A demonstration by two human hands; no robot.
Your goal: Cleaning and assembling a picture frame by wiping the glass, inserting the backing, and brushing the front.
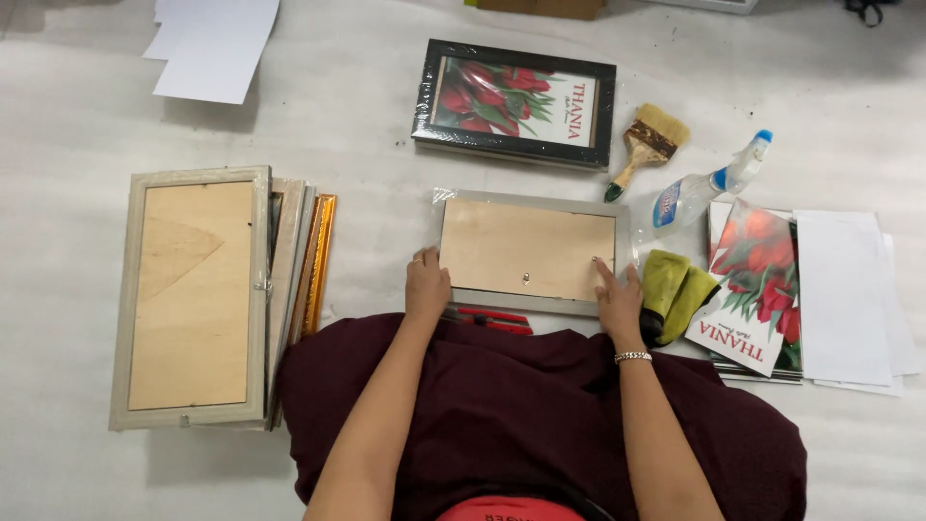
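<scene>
Face-down picture frame (529,251) lies on the floor before the lap, left hand (427,284) flat on its corner, right hand (617,294) fingertip-pressing the backing; light, rigid, likely glass-fronted, best gripped by edges.

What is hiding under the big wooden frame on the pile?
Under the top frame lie more frames, only their edges showing, one gold. Their fronts are covered, and the pile's depth is hidden.

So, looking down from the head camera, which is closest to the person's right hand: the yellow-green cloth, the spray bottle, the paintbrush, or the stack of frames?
From the right hand:
1. Yellow-green cloth, right beside it, touching.
2. Spray bottle, up and to the right.
3. Paintbrush, a bit farther up, near the black frame.
4. Stack of frames, far across on the left side.
</scene>
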